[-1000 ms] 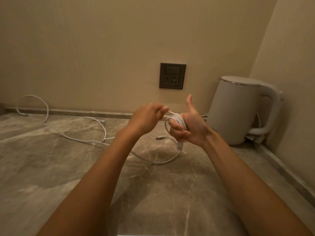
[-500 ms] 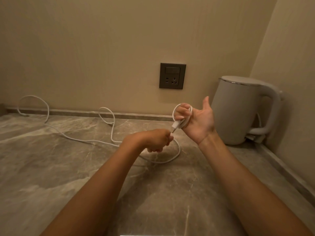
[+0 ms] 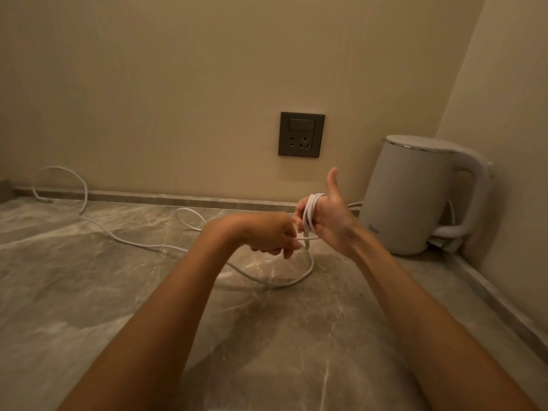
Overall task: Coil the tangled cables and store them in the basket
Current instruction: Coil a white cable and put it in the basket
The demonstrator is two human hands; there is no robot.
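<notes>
Because the cable trails slack across the bench from the far left, its loops could kink or snag if the left hand, pinching the strand, pulls hard; turns wound round the right hand, thumb raised, could slip off. Whether those fingers curl, I cannot tell.

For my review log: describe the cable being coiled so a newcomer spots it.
Find the white kettle in the far right corner. Just left, the right hand holds the white cable: the only cord wound round a hand, trailing leftward.
</notes>
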